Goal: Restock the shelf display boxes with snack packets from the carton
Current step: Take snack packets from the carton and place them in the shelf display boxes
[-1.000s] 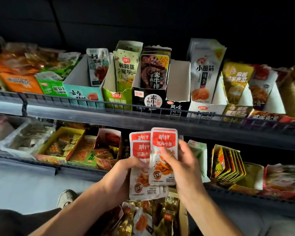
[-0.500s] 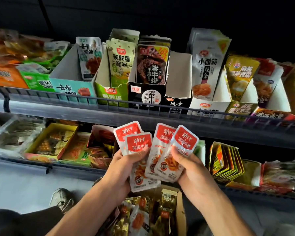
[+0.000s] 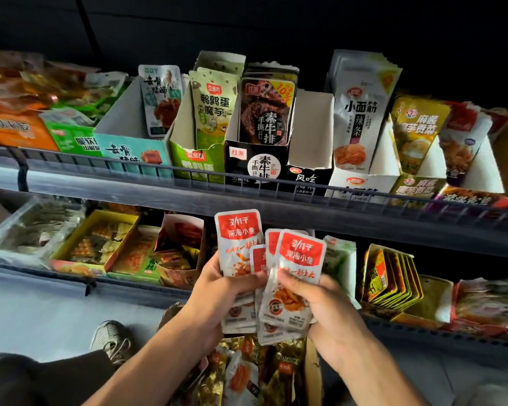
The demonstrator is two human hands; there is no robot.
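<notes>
Left hand [image 3: 220,285] and right hand [image 3: 323,306] both clutch red-white fish packets [image 3: 296,273] above open carton [image 3: 313,373], near lower shelf. Step: squaring stack. Next: find matching display box, slot upright.

Both hands raised before the lower shelf: left hand [image 3: 217,291] and right hand [image 3: 329,312], each with a curled grip on a fan of red-and-white foil snack packets [image 3: 301,259]. Below them, an open brown cardboard carton [image 3: 313,373] holding more packets. Above, a dark wire-fronted upper shelf [image 3: 247,197] lined with upright cardboard display boxes [image 3: 255,162], one white-walled box [image 3: 311,133] showing no packets.
</notes>
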